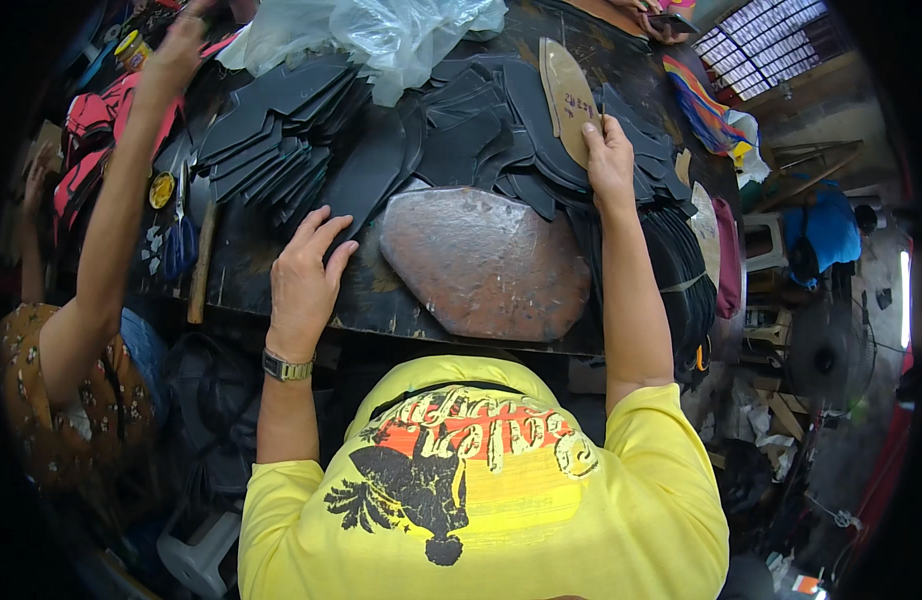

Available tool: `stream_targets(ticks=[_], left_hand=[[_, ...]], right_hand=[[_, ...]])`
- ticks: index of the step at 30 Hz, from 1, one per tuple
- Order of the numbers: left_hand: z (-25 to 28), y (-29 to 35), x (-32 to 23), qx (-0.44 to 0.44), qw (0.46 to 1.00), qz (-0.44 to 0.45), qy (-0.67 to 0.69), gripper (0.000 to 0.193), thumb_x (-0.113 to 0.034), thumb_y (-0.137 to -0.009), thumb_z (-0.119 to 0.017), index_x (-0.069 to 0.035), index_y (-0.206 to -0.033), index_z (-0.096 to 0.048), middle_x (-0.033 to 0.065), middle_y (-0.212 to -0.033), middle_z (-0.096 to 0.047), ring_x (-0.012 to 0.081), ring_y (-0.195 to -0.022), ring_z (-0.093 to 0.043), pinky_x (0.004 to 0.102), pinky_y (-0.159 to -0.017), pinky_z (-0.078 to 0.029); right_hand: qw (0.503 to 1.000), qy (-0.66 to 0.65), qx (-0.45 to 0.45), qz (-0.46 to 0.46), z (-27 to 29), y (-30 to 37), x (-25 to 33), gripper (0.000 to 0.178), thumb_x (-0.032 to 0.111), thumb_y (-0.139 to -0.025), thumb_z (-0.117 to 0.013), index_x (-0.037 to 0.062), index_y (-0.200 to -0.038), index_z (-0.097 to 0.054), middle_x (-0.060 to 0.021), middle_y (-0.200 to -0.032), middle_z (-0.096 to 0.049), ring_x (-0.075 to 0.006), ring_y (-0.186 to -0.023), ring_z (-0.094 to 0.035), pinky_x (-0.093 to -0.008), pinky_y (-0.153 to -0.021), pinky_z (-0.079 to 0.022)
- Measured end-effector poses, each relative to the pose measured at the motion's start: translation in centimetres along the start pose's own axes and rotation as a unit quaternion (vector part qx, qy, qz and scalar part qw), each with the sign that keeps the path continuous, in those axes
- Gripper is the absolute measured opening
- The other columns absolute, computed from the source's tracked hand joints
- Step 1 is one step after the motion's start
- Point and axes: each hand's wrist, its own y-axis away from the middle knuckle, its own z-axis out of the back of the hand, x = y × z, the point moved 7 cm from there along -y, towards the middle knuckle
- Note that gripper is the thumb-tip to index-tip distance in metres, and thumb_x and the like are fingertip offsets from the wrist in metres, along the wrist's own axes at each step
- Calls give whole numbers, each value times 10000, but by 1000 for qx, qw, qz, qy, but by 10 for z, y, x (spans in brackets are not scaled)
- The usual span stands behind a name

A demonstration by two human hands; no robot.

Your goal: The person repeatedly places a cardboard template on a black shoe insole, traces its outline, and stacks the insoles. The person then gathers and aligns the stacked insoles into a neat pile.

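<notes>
Seen from above, a person in a yellow printed shirt [481,500] sits or stands at a dark table [366,312]; bare forearms reach up from the lower centre.

At upper right of centre, the right hand [609,165] pinches the lower end of a tan sole-shaped pattern [569,95], thumb and fingers closed on it. The pattern is flat, long and rounded, with dark handwriting, and lies over black cut pieces [466,130] spread across the upper middle.

Left of centre, the left hand [309,265], with a watch [288,367] at the wrist, has its fingers apart and gently curved, its grip empty. Its fingertips are at the lower edge of a long black piece [366,165]; whether they press on it cannot be told.

Between the two forearms, in the middle of the frame, lies a brown slab [486,265]. A fanned black stack [266,150] is at upper left of centre, and a crumpled clear plastic bag [381,40] at the top. Further left lie a wooden handle [203,260] and blue-handled scissors [182,240]. At the left edge, a co-worker's raised arm [121,200] passes in front of red pieces [96,125].
</notes>
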Motion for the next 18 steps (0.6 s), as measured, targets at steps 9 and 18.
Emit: stream_targets(ticks=[9,18], left_hand=[[33,17,-45,-170,969,-166,60,272,22,-795,-768,-73,-1048,-797,59,-965,-694,289,-1047,-686,430,-908,-546],[-42,18,-71,21,974,-223,28,236,-66,-841,-748,-137,-1063,-787,2,-994,-683,207,-1021,-642,419,-949,-426]], right_hand=[[941,-331,-31,67,48,57,36,170,56,-1023,-651,-1,-1183,-652,-64,-1137,-721,-140,-1027,-693,-279,-935,-544],[957,-101,268,-39,-2,159,40,344,24,-958,-689,10,-1302,-673,-18,-993,-704,-55,-902,-613,-214,-842,-498]])
